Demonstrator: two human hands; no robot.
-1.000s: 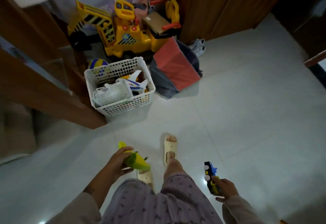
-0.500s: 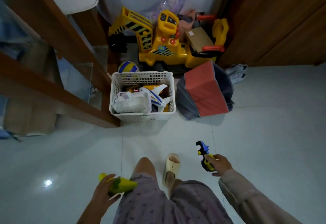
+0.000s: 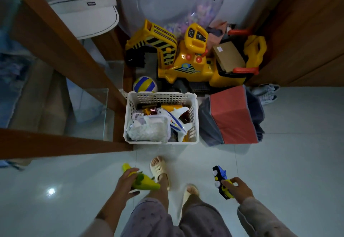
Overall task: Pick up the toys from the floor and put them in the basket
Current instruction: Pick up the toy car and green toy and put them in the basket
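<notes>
A white lattice basket (image 3: 161, 96) stands on the floor ahead of my feet. Inside lie a white toy plane (image 3: 175, 121), a clear plastic bag (image 3: 148, 130) and other toys. My left hand (image 3: 127, 182) is closed around a yellow-green toy (image 3: 146, 183), low and left of my legs. A blue, black and yellow toy car (image 3: 221, 181) is gripped by my right hand (image 3: 239, 190) at the lower right. Both hands are short of the basket, nearer to me.
A large yellow ride-on excavator (image 3: 188, 59) and a blue-yellow ball (image 3: 145, 84) sit behind the basket. A red and grey folding box (image 3: 232, 115) stands at its right. Wooden shelf frames (image 3: 61, 50) and glass panels close off the left. Pale tiled floor (image 3: 288, 162) spreads right.
I have walked closer to the basket, which now sits nearer and more centred. Both hands still carry their toys and have come forward.
</notes>
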